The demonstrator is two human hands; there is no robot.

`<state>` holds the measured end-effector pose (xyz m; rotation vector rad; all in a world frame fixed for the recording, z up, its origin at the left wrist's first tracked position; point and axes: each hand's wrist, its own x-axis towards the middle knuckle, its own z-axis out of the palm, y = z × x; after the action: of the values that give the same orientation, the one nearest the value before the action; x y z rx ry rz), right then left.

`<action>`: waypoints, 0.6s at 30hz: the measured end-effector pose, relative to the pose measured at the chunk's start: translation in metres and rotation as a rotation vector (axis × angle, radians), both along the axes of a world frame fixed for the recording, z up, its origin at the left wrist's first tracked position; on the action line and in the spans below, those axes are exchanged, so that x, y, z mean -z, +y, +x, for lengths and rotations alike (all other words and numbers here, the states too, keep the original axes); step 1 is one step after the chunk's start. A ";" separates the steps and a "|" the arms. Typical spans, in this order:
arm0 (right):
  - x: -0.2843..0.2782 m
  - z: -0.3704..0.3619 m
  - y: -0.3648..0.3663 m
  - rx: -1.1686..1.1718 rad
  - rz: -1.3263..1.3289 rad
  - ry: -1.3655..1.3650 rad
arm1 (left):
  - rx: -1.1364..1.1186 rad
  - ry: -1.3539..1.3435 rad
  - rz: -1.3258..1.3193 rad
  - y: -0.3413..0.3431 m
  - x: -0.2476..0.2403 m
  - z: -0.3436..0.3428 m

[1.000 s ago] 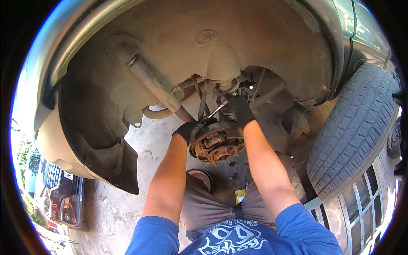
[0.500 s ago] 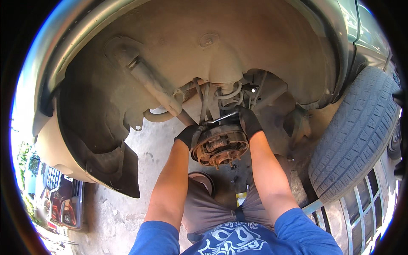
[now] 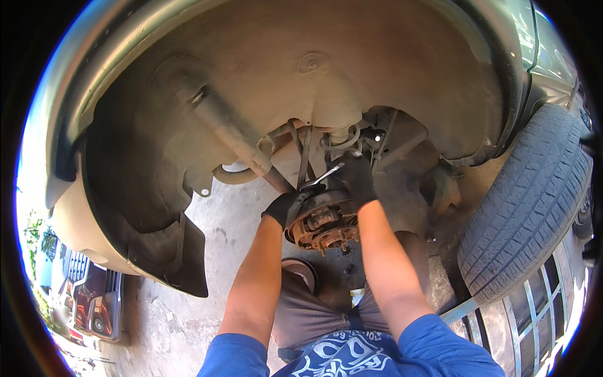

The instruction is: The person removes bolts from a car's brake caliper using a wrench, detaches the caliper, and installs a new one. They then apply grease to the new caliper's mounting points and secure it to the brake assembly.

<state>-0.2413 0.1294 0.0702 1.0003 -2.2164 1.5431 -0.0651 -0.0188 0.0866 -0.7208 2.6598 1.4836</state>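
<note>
A slim silver hand tool (image 3: 325,176) slants above the rusty wheel hub (image 3: 323,234), its lower end by the left hand (image 3: 284,207) and its upper end up against the right hand (image 3: 359,181). Both hands wear black gloves (dark enough to blur into the shadow behind them). The left hand lies along the hub's upper left side with its fingers bent toward the tool's lower end; whether its grip is closed around the metal, I cannot tell. The right hand reaches up at the hub's right, just below the coil spring (image 3: 347,138), with its fingertips mostly hidden, so I cannot tell how far its grip is closed or whether it has hold of the tool. The hub's studs point toward the person. A thick shock absorber (image 3: 227,127) runs diagonally down from the upper left of the wheel arch (image 3: 402,53). A loose tyre (image 3: 527,210) leans well off to the right, and the stained floor (image 3: 179,314) shows at the left, near another vehicle (image 3: 97,301).
</note>
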 end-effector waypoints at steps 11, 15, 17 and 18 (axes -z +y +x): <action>-0.117 0.099 -0.036 -0.209 0.232 0.406 | -0.245 0.016 0.385 0.013 -0.014 0.006; -0.053 0.034 0.000 -0.099 0.034 0.097 | -0.006 -0.066 -0.039 0.021 -0.022 0.010; -0.010 -0.001 0.016 -0.383 -0.404 -0.881 | -0.144 -0.024 0.348 0.011 -0.015 0.004; 0.003 -0.011 0.020 -0.416 -0.352 -0.677 | -0.190 -0.016 0.542 0.007 -0.006 0.002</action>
<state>-0.2526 0.1491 0.0672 0.9609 -2.0484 2.6763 -0.0629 -0.0121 0.0926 -0.9330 2.0566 2.0983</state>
